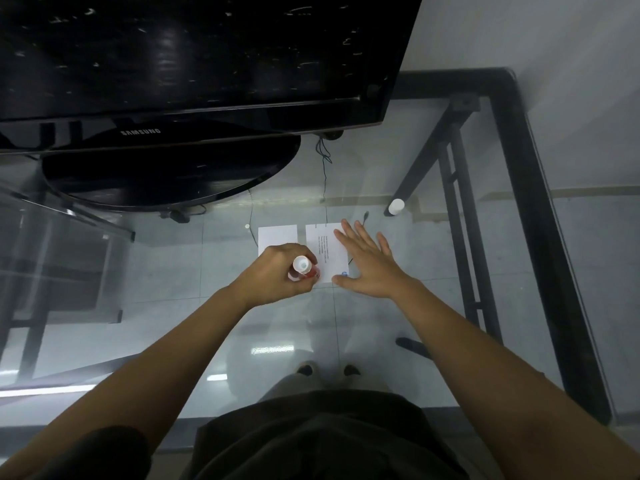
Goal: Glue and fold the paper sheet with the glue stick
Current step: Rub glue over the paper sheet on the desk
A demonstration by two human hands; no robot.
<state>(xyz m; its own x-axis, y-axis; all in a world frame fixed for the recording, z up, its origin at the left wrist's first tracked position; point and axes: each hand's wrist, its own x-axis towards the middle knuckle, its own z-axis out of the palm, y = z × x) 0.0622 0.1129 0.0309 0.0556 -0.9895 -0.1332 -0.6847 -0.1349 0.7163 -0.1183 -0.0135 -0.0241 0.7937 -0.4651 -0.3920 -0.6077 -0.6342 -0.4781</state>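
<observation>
Two small white paper sheets lie side by side on the glass table. The right sheet point(323, 251) carries printed lines and a small blue mark near its front corner. The left sheet point(277, 235) is blank. My left hand point(273, 275) is shut on a red glue stick point(303, 270), held upright with its white round end facing up, over the gap between the sheets. My right hand point(369, 265) lies flat with fingers spread on the right edge of the printed sheet. A white cap point(396, 206) stands alone at the back right.
A black Samsung monitor point(194, 64) on an oval stand point(166, 174) fills the back left. Thin cables point(325, 174) run down from it to the sheets. The glass table's black frame point(540, 209) runs along the right side. Floor tiles and my feet show through the glass.
</observation>
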